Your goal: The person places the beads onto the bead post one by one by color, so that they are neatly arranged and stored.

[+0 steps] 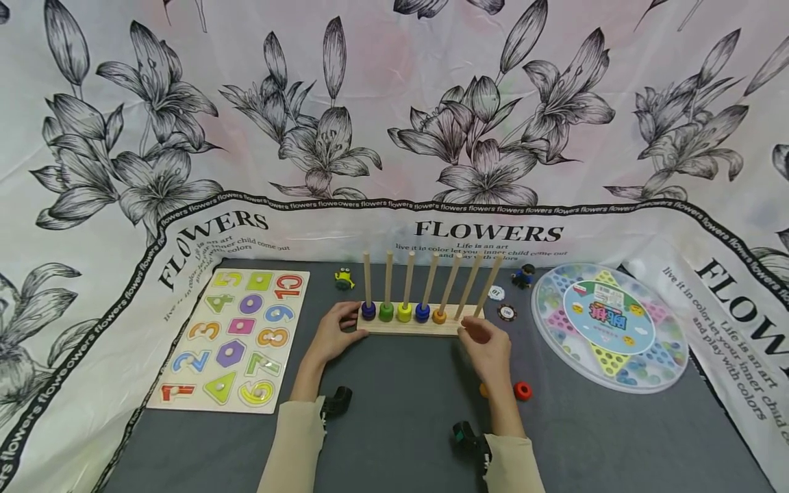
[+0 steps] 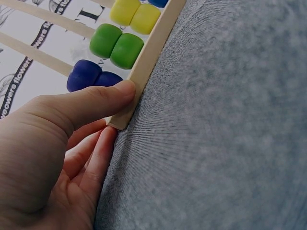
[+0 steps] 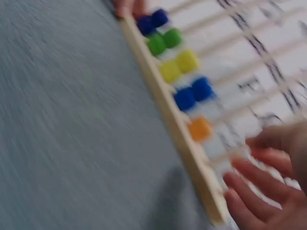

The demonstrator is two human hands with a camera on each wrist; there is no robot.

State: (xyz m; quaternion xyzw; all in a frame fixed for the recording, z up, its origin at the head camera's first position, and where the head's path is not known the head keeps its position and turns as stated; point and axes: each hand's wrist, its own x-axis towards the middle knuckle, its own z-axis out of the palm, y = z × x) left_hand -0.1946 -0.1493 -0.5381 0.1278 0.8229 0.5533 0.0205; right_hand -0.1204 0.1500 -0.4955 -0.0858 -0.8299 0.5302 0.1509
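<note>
A wooden peg rack [image 1: 413, 329] with several upright pegs stands on the cloth. My left hand [image 1: 333, 333] holds its left end, thumb on the front edge of the base and fingers behind the corner. From the left, the pegs carry pairs of dark blue beads [image 2: 84, 75], green beads [image 2: 105, 41], yellow beads [image 2: 126, 11] and blue beads [image 3: 201, 88], then one orange bead [image 3: 200, 128]. The last two pegs are bare. My right hand [image 1: 490, 350] is at the right end, fingers loosely bent beside the bare pegs, blurred in the right wrist view, with no bead in them.
A red bead [image 1: 522, 391] lies right of my right forearm, which partly hides an orange bead [image 1: 483, 390]. A number puzzle board [image 1: 280, 342] lies left, a round game board [image 1: 542, 329] right. Two chips [image 1: 507, 313] and small figures [image 1: 523, 276] sit near the rack.
</note>
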